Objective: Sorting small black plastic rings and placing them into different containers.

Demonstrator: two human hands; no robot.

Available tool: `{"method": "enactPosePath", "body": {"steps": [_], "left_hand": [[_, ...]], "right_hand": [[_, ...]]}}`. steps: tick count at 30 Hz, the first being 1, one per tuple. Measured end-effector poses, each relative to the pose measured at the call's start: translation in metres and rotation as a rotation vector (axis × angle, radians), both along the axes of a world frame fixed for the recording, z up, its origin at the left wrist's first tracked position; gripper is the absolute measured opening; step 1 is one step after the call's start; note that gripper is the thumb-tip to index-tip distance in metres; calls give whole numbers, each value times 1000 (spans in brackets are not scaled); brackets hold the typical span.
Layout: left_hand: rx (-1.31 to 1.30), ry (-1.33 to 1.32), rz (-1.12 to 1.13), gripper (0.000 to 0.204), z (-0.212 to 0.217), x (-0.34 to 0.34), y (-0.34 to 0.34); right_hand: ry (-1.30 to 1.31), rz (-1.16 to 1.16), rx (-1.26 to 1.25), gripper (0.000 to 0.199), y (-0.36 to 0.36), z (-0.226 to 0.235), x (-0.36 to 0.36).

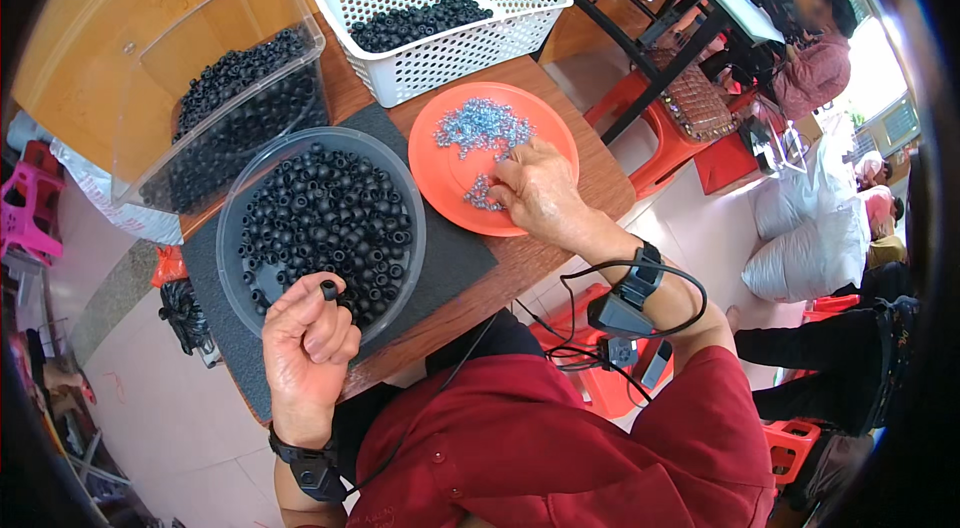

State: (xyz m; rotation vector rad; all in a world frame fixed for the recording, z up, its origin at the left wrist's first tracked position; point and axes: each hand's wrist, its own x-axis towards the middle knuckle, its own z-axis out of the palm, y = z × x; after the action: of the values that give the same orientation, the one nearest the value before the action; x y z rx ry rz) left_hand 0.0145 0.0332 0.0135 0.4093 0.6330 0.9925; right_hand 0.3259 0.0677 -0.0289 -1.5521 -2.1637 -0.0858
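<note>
My left hand (312,328) is closed, pinching one small black hollow plastic part (329,290) between thumb and forefinger, above the near edge of a round clear tub (421,228). Many loose black parts (330,218) of the same kind fill that tub. Over an orange plate (425,168), my right hand (540,190) has its fingertips bent down against a small cluster of shiny bluish-silver pieces (480,193). Whether a piece sits between those fingertips is hidden. A larger heap of the same pieces (482,126) lies farther back on the plate.
A white perforated basket (470,40) and a clear rectangular bin (235,103), both holding black parts, stand at the back. A dark mat (450,273) covers part of the wooden table (600,163). Cables (570,353) hang by my right forearm. A person (815,58) sits at another table.
</note>
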Motion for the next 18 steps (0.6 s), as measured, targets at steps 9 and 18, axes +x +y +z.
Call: {"method": "enactPosePath", "body": {"steps": [9,18], "left_hand": [[-9,-3,-5,18,-1,-1,0],[8,22,7,18,1,0,-1]], "right_hand": [[4,-4,80,23,3,2,-12],[19,49,42,27,5,2,-9]]}}
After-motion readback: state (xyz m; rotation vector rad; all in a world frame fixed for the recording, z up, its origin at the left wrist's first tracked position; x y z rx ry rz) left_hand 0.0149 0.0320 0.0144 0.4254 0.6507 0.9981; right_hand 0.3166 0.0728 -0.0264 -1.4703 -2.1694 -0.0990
